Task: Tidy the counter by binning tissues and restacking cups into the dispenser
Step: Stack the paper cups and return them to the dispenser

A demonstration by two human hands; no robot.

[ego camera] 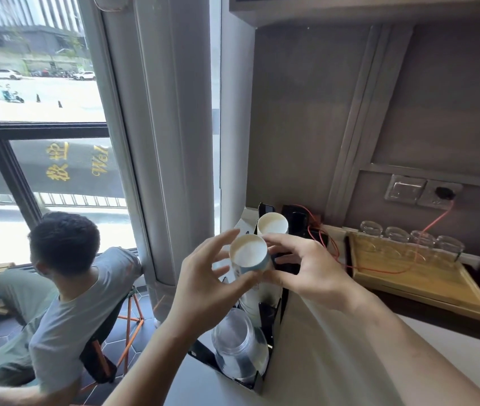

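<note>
A white paper cup (249, 253) with a blue band sits upside-down atop a cup stack in the middle slot of a black cup dispenser (268, 320). My left hand (206, 276) grips its left side with thumb below and fingers spread above. My right hand (306, 268) touches its right side with fingertips. A second paper cup stack (272, 224) stands in the slot behind. Clear plastic cups (238, 344) fill the near slot. No tissues are visible.
A wooden tray (426, 288) holding several upturned glasses (414, 241) sits on the counter at right, crossed by a red cable (379, 271). A person in a grey shirt (65, 288) sits below left by the window. A grey pillar (171, 142) rises behind the dispenser.
</note>
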